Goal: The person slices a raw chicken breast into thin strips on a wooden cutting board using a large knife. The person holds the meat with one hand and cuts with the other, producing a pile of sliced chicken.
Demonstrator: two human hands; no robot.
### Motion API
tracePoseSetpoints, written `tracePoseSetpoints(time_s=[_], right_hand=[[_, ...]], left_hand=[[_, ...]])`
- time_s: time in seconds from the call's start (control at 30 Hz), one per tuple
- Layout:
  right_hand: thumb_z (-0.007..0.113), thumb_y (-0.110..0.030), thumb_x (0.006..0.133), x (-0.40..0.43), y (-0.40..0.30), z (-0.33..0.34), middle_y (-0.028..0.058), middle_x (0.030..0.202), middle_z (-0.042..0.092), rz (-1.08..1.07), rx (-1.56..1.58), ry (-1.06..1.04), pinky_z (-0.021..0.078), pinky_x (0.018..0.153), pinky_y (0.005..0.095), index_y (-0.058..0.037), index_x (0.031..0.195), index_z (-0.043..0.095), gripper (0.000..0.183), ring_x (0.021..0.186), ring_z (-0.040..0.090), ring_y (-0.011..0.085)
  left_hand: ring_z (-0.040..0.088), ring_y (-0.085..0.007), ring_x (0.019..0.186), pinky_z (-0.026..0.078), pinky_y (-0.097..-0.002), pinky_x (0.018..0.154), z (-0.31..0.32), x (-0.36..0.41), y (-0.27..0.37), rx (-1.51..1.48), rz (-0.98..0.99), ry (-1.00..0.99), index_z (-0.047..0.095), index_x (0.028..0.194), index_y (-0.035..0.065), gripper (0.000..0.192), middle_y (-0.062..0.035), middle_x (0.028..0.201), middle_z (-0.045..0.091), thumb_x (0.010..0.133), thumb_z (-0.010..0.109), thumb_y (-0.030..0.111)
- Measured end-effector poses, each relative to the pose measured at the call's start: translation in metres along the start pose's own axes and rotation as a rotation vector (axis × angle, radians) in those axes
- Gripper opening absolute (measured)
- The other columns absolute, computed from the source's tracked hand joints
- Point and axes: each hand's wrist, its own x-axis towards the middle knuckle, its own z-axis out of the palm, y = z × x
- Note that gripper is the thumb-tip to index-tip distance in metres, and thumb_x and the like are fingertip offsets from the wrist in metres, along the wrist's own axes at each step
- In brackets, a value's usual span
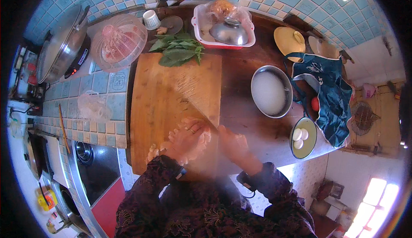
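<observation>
A wooden cutting board lies before me. My left hand, with a ring on one finger, presses fingers spread over a pale pink piece of raw meat on its near half. Smaller bits of the meat lie by my left wrist. My right hand is closed at the board's right edge around what looks like a knife handle. A thin straight blade edge runs from it up and left across the board; the blade itself blends with the wood. Green leaves lie at the board's far edge.
Right stand a metal bowl of white contents, a bowl with three eggs and a dark teal apron. A red-and-white tray and a cup are behind. Left are a pink mesh cover and a large pan on a lit cooker.
</observation>
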Motion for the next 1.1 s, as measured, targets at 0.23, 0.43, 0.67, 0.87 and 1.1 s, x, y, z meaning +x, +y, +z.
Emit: tracePoseSetpoints(time_s=[0.23,0.43,0.67,0.87,1.1], right_hand=[[0.056,-0.005,0.078,-0.014,-0.010,-0.014,0.0165,0.080,0.061,-0.034,-0.060,-0.045,0.0499,0.051,0.0460,-0.0058,0.104,0.049,0.027,0.065,0.065,0.0346],[0.055,-0.003,0.077,-0.025,-0.014,-0.032,0.0160,0.078,0.059,-0.089,-0.002,-0.114,0.0485,0.049,0.0449,-0.0053,0.096,0.048,0.021,0.065,0.064,0.0337],[0.055,-0.001,0.075,-0.027,-0.010,-0.035,0.0167,0.081,0.062,-0.125,-0.008,-0.180,0.0493,0.050,0.0459,-0.0049,0.092,0.046,0.020,0.066,0.065,0.0347],[0.057,-0.003,0.076,-0.006,-0.012,-0.030,0.0167,0.082,0.062,-0.206,0.022,-0.164,0.0505,0.050,0.0450,-0.0034,0.099,0.046,0.026,0.063,0.065,0.0357],[0.056,-0.009,0.079,0.040,-0.016,-0.010,0.0170,0.083,0.066,0.008,-0.012,-0.276,0.0514,0.056,0.0471,-0.0040,0.114,0.045,0.037,0.068,0.066,0.0371]], left_hand=[[0.057,-0.0258,0.109,0.050,-0.0361,0.086,-0.007,0.005,0.002,0.046,0.056,-0.031,0.063,0.109,0.0064,0.034,-0.0072,0.112,0.062,0.075,0.063,0.009],[0.056,-0.0296,0.111,0.046,-0.0381,0.093,-0.001,0.002,0.006,0.155,-0.016,-0.094,0.062,0.110,0.0072,0.034,-0.0080,0.115,0.062,0.076,0.062,0.011],[0.057,-0.0306,0.107,0.046,-0.0388,0.089,-0.007,0.001,0.007,0.016,-0.124,-0.228,0.062,0.102,0.0110,0.023,-0.0068,0.112,0.063,0.078,0.062,0.015],[0.059,-0.0322,0.105,0.048,-0.0433,0.086,-0.007,0.003,0.012,0.072,-0.083,-0.030,0.065,0.100,0.0090,0.022,-0.0102,0.108,0.064,0.078,0.064,0.012],[0.058,-0.0325,0.110,0.051,-0.0389,0.087,-0.004,-0.004,0.009,-0.012,-0.103,-0.062,0.064,0.109,0.0061,0.031,-0.0120,0.113,0.062,0.079,0.063,0.004]])
